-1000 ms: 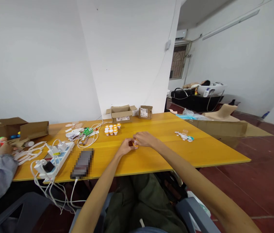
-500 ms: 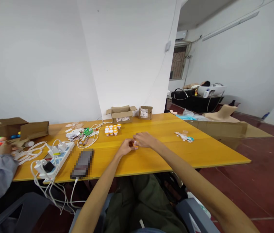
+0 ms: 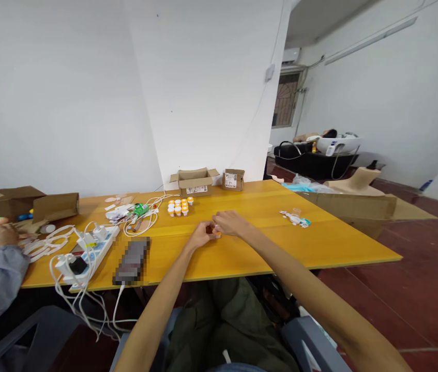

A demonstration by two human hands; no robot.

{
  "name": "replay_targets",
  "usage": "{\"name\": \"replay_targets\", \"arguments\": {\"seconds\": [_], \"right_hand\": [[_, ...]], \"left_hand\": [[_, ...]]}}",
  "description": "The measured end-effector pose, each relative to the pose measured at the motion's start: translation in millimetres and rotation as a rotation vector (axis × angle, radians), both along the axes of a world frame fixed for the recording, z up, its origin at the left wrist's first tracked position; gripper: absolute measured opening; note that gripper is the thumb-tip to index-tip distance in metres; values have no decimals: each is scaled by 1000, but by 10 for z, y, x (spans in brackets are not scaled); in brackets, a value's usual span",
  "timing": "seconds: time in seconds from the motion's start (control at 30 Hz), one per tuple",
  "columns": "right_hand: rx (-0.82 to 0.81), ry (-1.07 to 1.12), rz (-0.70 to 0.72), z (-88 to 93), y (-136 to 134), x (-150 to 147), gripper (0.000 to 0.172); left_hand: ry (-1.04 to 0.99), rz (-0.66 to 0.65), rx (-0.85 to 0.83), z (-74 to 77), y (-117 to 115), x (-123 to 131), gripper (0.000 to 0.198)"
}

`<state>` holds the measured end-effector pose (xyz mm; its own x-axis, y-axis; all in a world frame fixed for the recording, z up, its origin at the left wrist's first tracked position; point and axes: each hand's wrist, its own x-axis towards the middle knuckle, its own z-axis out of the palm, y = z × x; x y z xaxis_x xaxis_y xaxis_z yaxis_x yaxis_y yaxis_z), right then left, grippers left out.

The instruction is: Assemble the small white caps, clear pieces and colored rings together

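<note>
Orange and pale, a small piece (image 3: 217, 235) sits at the middle of the desk (image 3: 250, 253), mostly hidden by the hands around it. The left hand (image 3: 200, 235) is curled about its left side, thumb and fingers gripping it; the right hand (image 3: 229, 222) is bent over from the other side, its fingers closed on it. Whether the piece rests on the wood or is held just above it, I cannot tell.

Slipping looks like the main risk: the piece is small, and if one hand pulls or turns harder than the other, it could pop out and skid over the smooth desk. Squeezing too hard might bend or crack it, should its wall be thin.

Beyond the left hand stand the tubs (image 3: 178, 207), packed close with white and orange tops. A sudden release could knock the nearest, and one falling would likely topple its neighbours. To the right lie loose parts (image 3: 296, 219), well apart from the hands; a sweep of the right forearm could scatter them.

On the left, the phone (image 3: 132, 261) is tethered by a cable (image 3: 116, 305) that hangs past the edge; a snagged elbow might drag it off.
</note>
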<state>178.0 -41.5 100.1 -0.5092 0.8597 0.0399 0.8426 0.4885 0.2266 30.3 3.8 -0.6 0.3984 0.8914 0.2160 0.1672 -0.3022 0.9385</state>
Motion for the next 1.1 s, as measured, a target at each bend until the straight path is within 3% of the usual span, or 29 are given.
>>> {"name": "replay_targets", "arguments": {"seconds": [0.17, 0.47, 0.63, 0.9, 1.1], "right_hand": [[4, -40, -51, 24, -25, -41, 42], [-10, -5, -16, -24, 0, -9, 31], [-14, -30, -60, 16, -27, -47, 44], [-17, -25, -36, 52, -57, -28, 32], [-8, -42, -87, 68, -78, -79, 46]], "left_hand": [[22, 0, 46, 6, 2, -11, 27], [25, -3, 25, -18, 18, -20, 27], [48, 14, 45, -2, 9, -16, 29], [13, -1, 7, -43, 32, -13, 28], [65, 23, 79, -19, 26, -33, 26]]}}
